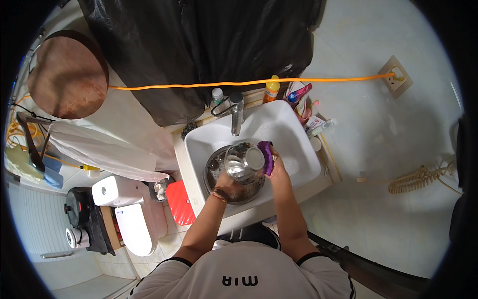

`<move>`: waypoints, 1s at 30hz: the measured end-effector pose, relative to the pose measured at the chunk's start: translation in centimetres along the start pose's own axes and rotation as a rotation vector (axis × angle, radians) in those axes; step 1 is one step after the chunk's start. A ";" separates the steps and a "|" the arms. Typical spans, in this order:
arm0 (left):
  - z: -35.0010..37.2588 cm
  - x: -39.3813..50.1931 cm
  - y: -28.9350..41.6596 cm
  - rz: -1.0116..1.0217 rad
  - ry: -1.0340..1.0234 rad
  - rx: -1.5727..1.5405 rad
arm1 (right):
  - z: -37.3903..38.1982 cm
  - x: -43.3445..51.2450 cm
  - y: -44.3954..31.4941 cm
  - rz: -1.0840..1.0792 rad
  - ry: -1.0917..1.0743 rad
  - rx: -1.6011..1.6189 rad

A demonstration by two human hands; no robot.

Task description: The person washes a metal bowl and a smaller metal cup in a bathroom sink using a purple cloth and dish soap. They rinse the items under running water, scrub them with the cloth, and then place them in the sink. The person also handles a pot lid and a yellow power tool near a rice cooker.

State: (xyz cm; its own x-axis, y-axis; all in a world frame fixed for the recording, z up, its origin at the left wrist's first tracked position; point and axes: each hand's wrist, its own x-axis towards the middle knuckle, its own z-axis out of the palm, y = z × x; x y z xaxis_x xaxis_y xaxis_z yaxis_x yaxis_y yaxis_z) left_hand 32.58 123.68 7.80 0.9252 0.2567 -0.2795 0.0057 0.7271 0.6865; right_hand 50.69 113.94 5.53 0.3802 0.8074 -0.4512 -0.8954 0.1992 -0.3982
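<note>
Over the white washbasin (306, 164), my left hand (227, 184) grips a shiny fluted bowl (239, 168), tilted so that its round base faces up; whether it is glass or metal I cannot tell. My right hand (278, 164) holds a purple scrubbing sponge or cloth (266, 159) close against the bowl's right side. Below them, a round basin (211, 187) of murky, sudsy water sits in the washbasin's left part. Contents under the bowl and my left fingers are partly hidden. The chrome faucet (236, 116) stands just beyond the bowl.
Behind the washbasin are a yellow-capped bottle (272, 91) and a small capped bottle (217, 95). Toothpaste (300, 92) and cups crowd the right corner. A dark scrubber (189, 130) lies at the left corner. An orange cable (194, 85) crosses above. A red lid (180, 203) and toilet (136, 228) stand left.
</note>
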 end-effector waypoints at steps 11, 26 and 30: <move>3.2 1.4 1.3 0.096 0.387 -0.455 | 6.3 -3.7 -0.4 -0.591 0.427 -0.567; 5.9 -0.3 1.0 0.363 0.274 -0.503 | 7.9 -5.9 -0.6 -0.723 0.470 -0.600; 6.9 -0.3 0.9 0.454 0.387 -0.267 | 8.1 -6.6 -0.3 -0.658 0.383 -0.672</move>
State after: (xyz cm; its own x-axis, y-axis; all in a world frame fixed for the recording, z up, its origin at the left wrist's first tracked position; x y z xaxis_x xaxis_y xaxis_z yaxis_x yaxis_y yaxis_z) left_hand 34.89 119.81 13.13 0.6099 0.7498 -0.2566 -0.4939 0.6128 0.6169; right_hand 46.57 113.12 15.10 0.9049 0.3946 -0.1593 -0.2109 0.0910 -0.9733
